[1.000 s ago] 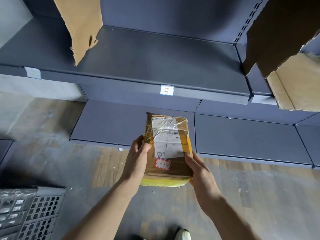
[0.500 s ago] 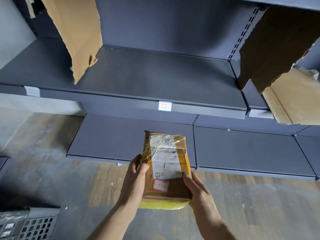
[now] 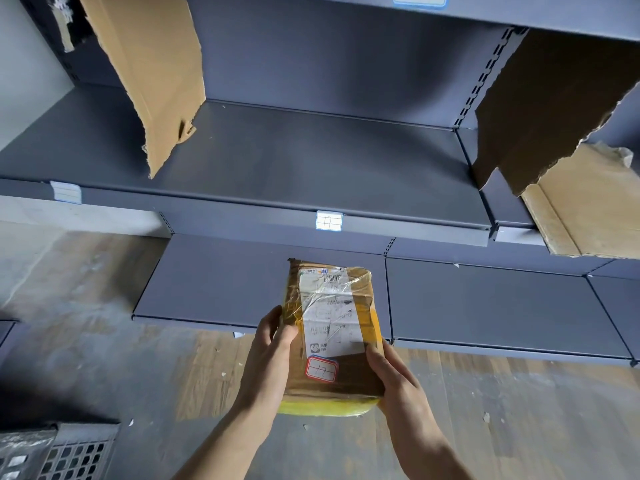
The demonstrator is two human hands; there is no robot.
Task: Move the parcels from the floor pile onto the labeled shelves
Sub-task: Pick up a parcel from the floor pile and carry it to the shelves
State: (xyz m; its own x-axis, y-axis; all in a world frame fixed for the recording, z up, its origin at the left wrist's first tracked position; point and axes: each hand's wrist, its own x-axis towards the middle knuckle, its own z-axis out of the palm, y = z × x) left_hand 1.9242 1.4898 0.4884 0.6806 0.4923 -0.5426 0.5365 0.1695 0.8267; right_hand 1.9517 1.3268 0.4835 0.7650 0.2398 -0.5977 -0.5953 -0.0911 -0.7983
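A brown, tape-wrapped parcel (image 3: pixel 332 327) with yellow padding at its near end is held up in front of the grey shelves. It carries a white shipping label and a red-bordered sticker with a handwritten number. My left hand (image 3: pixel 272 355) grips its left edge and my right hand (image 3: pixel 394 379) grips its right near corner. Behind it runs the middle shelf (image 3: pixel 311 161), whose front rail bears a small white label (image 3: pixel 328 220). The low shelf (image 3: pixel 214 282) lies just beyond the parcel.
Torn cardboard sheets hang at the upper left (image 3: pixel 152 71) and upper right (image 3: pixel 554 98), with another cardboard piece (image 3: pixel 588 209) lying on the right shelf. A grey plastic crate (image 3: pixel 59 452) stands on the wooden floor at the lower left. Another label (image 3: pixel 65 192) marks the left rail.
The view has tilted upward, showing more of the middle shelf and the rail above it. The parcel stays in both hands, sitting lower in the view.
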